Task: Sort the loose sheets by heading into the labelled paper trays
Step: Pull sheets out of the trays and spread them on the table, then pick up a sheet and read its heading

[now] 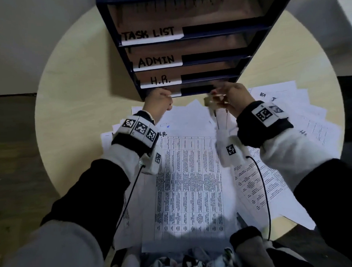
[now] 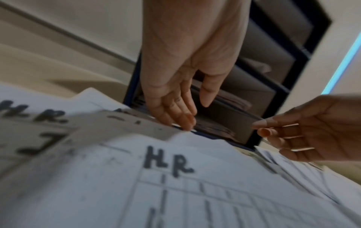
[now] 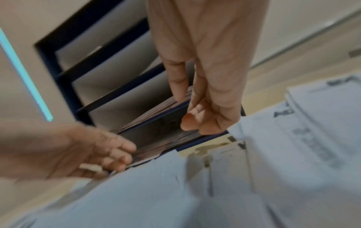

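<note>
Just ahead of both hands, at the foot of the dark blue tray rack (image 1: 115, 33), the lowest slot sits open, and that is where the work is going on. The left hand (image 1: 159, 104) reaches to the slot's lip with fingers (image 2: 187, 121) fairly straight and only loosely bent, their tips resting on the edge of the papers already lying in the tray; it seems to be squaring or nudging them home, not gripping. The right hand (image 1: 232, 99) hovers at the other end of the same slot, fingers half curled. From the head view something small and pale appears between them, but it is too blurred to name, and the wrist views show no clear hold, so I cannot tell what it grips.

Above the hands the trays read TASK LIST (image 1: 148, 33), ADMIN (image 1: 156, 61) and H.R. (image 1: 160, 80); the bottom tray's label is hidden behind the knuckles.

Beneath the wrists, back toward the person, the loose sheets (image 1: 286, 117) lie fanned over the round table (image 1: 70, 97), headings upward so they can be read at a glance. The nearest one (image 1: 188, 182), a printed grid headed H.R., lies directly under the forearms, probably next to go.
</note>
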### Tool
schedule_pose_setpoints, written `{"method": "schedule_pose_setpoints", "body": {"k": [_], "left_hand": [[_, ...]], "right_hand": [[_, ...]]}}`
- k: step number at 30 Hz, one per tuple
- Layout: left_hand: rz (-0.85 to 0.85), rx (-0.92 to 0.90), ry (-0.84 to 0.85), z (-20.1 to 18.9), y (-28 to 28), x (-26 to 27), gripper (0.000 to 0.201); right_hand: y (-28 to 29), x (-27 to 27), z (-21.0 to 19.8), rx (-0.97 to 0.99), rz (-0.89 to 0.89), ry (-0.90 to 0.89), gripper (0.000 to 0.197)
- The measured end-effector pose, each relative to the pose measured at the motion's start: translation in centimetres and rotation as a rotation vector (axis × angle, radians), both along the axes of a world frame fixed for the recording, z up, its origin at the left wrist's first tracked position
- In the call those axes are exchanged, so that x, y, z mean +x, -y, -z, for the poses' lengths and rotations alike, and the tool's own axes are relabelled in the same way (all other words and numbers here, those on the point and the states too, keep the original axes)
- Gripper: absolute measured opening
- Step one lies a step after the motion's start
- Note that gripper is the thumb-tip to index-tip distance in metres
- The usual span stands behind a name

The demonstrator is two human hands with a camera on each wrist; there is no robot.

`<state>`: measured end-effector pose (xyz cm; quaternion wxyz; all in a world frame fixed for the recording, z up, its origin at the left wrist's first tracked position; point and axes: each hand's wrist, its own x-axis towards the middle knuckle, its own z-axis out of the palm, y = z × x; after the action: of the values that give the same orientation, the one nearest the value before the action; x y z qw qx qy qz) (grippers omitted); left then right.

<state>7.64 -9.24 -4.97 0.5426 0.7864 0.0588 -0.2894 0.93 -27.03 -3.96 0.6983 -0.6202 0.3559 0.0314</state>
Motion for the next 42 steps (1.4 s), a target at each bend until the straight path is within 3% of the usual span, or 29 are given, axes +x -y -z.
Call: {"method": "schedule_pose_setpoints", "body": {"k": [4, 7, 9, 11, 13, 16, 19, 23, 29, 32, 34, 37, 42], "left_hand": [[0.202, 0.118, 0.133, -1.2, 0.4, -3.0, 0.012], [0.465, 0.209, 0.143, -1.1, 1.0, -5.2, 0.02], [0.671, 0.289, 0.172, -0.7, 1.4, -6.6, 0.043], [0.872, 0.398, 0.235, -0.1, 2.1, -7.9, 0.072], [1.031, 0.519, 0.291, 0.2, 2.8, -9.4, 0.089], [1.166, 0.586, 0.289, 1.0, 3.1, -11.4, 0.103], [1.215, 0.645, 0.36, 2.3, 2.4, -12.5, 0.106], [1.189, 0.625, 0.388, 3.0, 1.7, -12.8, 0.106], [1.099, 0.648, 0.385, 3.3, 1.2, -13.1, 0.114], [1.044, 0.641, 0.37, 3.6, 0.6, -13.2, 0.117], [1.023, 0.637, 0.369, 3.7, 0.5, -13.5, 0.12], [0.998, 0.66, 0.383, 3.6, 0.5, -13.7, 0.126], [0.91, 0.621, 0.396, 2.6, 0.6, -13.6, 0.127]], "right_hand": [[-0.5, -3.9, 0.0, -0.436, -0.288, -0.033, 0.021], [-1.0, -6.7, 0.6, -0.669, -0.431, -0.093, 0.018], [-1.0, -8.2, 1.2, -0.842, -0.468, -0.161, 0.028], [-0.8, -9.4, 1.6, -0.972, -0.523, -0.284, 0.053], [-0.2, -10.3, 1.8, -1.007, -0.536, -0.381, 0.079], [1.7, -11.3, 2.3, -0.992, -0.422, -0.494, 0.104], [4.4, -11.9, 2.3, -0.902, -0.263, -0.599, 0.118], [6.9, -12.4, 2.2, -0.898, -0.214, -0.688, 0.127], [8.5, -11.7, 2.0, -0.903, -0.159, -0.798, 0.119], [8.8, -11.6, 1.8, -0.892, -0.115, -0.769, 0.112], [8.8, -11.5, 1.2, -0.905, -0.124, -0.677, 0.081], [7.0, -11.3, 0.1, -0.979, -0.244, -0.467, 0.014], [2.5, -9.7, 0.0, -1.07, -0.466, -0.099, 0.026]]}}
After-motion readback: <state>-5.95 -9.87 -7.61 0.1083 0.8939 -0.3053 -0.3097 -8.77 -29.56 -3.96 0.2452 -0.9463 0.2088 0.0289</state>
